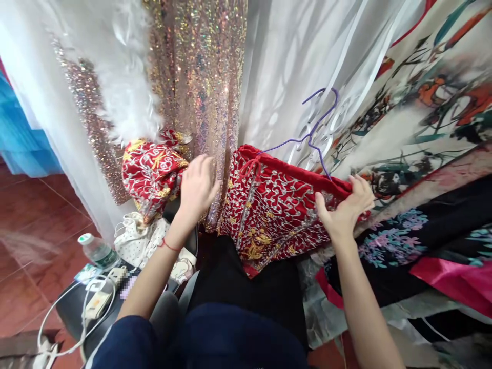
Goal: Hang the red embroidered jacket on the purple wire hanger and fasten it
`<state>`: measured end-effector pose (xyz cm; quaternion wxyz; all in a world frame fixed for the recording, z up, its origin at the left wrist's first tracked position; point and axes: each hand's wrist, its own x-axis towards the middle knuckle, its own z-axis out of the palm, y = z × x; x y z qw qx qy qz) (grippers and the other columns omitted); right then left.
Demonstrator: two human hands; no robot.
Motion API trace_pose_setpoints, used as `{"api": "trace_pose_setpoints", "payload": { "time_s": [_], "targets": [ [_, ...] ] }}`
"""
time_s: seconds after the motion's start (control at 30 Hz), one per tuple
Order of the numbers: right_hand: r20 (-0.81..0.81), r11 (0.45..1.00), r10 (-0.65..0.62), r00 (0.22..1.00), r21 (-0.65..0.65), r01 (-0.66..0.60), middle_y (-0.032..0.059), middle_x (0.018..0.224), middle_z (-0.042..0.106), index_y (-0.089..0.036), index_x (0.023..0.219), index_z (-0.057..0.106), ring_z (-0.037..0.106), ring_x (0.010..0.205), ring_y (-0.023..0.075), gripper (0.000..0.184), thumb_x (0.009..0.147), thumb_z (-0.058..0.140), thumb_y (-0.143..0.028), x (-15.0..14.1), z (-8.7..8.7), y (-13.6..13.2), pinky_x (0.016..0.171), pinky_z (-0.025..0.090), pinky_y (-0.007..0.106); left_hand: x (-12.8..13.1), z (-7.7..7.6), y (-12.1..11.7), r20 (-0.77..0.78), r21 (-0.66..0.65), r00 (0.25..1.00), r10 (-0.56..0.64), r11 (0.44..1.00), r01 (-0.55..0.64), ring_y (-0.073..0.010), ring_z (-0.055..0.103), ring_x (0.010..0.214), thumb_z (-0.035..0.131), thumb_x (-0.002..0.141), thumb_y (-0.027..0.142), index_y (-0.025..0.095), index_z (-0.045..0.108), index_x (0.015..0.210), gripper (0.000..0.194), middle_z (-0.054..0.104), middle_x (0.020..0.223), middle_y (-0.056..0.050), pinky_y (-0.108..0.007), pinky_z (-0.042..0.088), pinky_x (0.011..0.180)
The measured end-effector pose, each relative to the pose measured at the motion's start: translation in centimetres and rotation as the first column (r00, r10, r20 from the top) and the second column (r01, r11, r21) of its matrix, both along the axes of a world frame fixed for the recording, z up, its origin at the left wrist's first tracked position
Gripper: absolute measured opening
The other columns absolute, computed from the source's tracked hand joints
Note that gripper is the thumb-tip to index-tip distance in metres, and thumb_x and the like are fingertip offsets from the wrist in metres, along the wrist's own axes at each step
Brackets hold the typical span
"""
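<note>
A red garment (271, 207) with gold and silver embroidery hangs on a purple wire hanger (313, 130). My right hand (344, 207) grips the garment's upper right edge. My left hand (197, 187), fingers spread, rests against a sequined gold fabric (200, 77) just left of the garment. A second bunched piece of the same red embroidered cloth (151, 171) lies left of that hand. A red string circles my left wrist.
White sheer fabric (292, 56) and a painted-print cloth (426, 107) hang behind. Black floral cloth (407, 238) and pink fabric (457, 282) pile at right. A water bottle (98, 251), a power strip (98, 302) and white cables lie on a dark stool at lower left.
</note>
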<state>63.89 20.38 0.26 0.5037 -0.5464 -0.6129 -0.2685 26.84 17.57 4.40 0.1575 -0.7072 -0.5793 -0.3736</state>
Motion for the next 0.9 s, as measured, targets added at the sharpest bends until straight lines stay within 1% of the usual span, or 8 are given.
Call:
{"api": "trace_pose_setpoints", "payload": {
  "time_s": [0.13, 0.2, 0.33, 0.4, 0.47, 0.6, 0.77, 0.9],
  "targets": [
    [0.076, 0.993, 0.118, 0.990, 0.001, -0.119, 0.0203, 0.132, 0.052, -0.015, 0.133, 0.047, 0.044, 0.128, 0.0397, 0.053, 0.086, 0.052, -0.040, -7.7, 3.4, -1.7, 0.105, 0.030, 0.062, -5.5, -1.6, -5.0, 0.139, -0.074, 0.893, 0.427, 0.904, -0.421, -0.0468, 0.025, 0.147, 0.072, 0.078, 0.051, 0.005, 0.025, 0.150, 0.099, 0.022, 0.159, -0.033, -0.061, 0.030, 0.114],
    [0.193, 0.956, 0.280, 0.940, -0.144, -0.256, 0.0180, 0.131, 0.054, -0.019, 0.130, 0.052, 0.046, 0.127, 0.0363, 0.043, 0.090, 0.047, -0.033, -13.6, 5.7, -2.5, 0.105, 0.032, 0.058, -8.3, -2.8, -6.7, 0.115, -0.188, 0.826, 0.551, 0.829, -0.527, -0.0503, 0.022, 0.147, 0.082, 0.067, 0.047, 0.000, 0.023, 0.150, 0.112, 0.014, 0.159, -0.038, -0.061, 0.032, 0.112],
    [0.564, 0.788, 0.616, 0.550, -0.428, -0.443, 0.0184, 0.134, 0.056, -0.018, 0.128, 0.058, 0.044, 0.128, 0.0383, 0.039, 0.091, 0.046, -0.021, -26.4, 9.0, -4.8, 0.105, 0.031, 0.059, -12.6, -3.9, -8.9, 0.024, -0.406, 0.777, 0.629, 0.717, -0.567, -0.0466, 0.042, 0.136, 0.072, 0.078, 0.038, 0.008, 0.062, 0.122, 0.054, 0.054, 0.137, -0.032, -0.057, 0.041, 0.102],
    [0.696, 0.751, 0.644, 0.316, -0.497, -0.435, 0.0193, 0.146, 0.049, -0.017, 0.137, 0.050, 0.038, 0.136, 0.0395, 0.050, 0.088, 0.052, -0.019, -31.7, 9.5, -5.6, 0.110, 0.027, 0.060, -13.6, -3.2, -9.7, 0.042, -0.390, 0.804, 0.593, 0.751, -0.533, -0.0399, 0.057, 0.120, 0.053, 0.090, 0.034, 0.016, 0.071, 0.103, 0.028, 0.069, 0.114, -0.022, -0.051, 0.045, 0.096],
    [0.754, 0.766, 0.613, 0.236, -0.496, -0.409, 0.0203, 0.155, 0.039, -0.017, 0.149, 0.037, 0.032, 0.141, 0.0410, 0.069, 0.084, 0.062, -0.023, -35.5, 9.6, -5.6, 0.113, 0.023, 0.062, -13.9, -2.2, -10.5, 0.092, -0.279, 0.828, 0.553, 0.813, -0.511, -0.0347, 0.063, 0.109, 0.041, 0.094, 0.031, 0.019, 0.071, 0.098, 0.033, 0.072, 0.105, -0.017, -0.046, 0.046, 0.090],
    [0.790, 0.786, 0.594, 0.153, -0.529, -0.319, 0.0220, 0.161, 0.030, -0.018, 0.151, 0.035, 0.022, 0.149, 0.0445, 0.093, 0.072, 0.081, -0.035, -39.0, 8.8, -4.0, 0.115, 0.020, 0.064, -13.8, -0.9, -11.7, 0.146, -0.193, 0.854, 0.499, 0.861, -0.470, -0.0317, 0.064, 0.105, 0.040, 0.096, 0.036, 0.019, 0.069, 0.100, 0.035, 0.072, 0.106, -0.015, -0.041, 0.047, 0.086],
    [0.786, 0.754, 0.616, 0.042, -0.574, -0.320, 0.0159, 0.146, 0.054, -0.019, 0.130, 0.059, 0.042, 0.140, 0.0338, 0.036, 0.095, 0.049, -0.023, -39.1, 7.1, -2.0, 0.115, 0.021, 0.057, -14.4, -1.8, -11.6, 0.134, -0.394, 0.842, 0.523, 0.807, -0.439, -0.0363, 0.063, 0.110, 0.048, 0.093, 0.044, 0.014, 0.066, 0.103, 0.036, 0.071, 0.110, -0.019, -0.044, 0.048, 0.090],
    [0.665, 0.723, 0.689, 0.288, -0.600, -0.343, 0.0204, 0.112, 0.072, -0.007, 0.124, 0.058, 0.065, 0.106, 0.0300, 0.041, 0.100, 0.028, -0.021, -38.8, 9.6, -1.9, 0.100, 0.037, 0.046, -14.4, -1.4, -12.4, 0.197, -0.306, 0.835, 0.515, 0.841, -0.446, -0.0414, 0.059, 0.117, 0.066, 0.079, 0.062, 0.011, 0.057, 0.119, 0.065, 0.065, 0.119, -0.024, -0.049, 0.048, 0.094]
  ]
}}
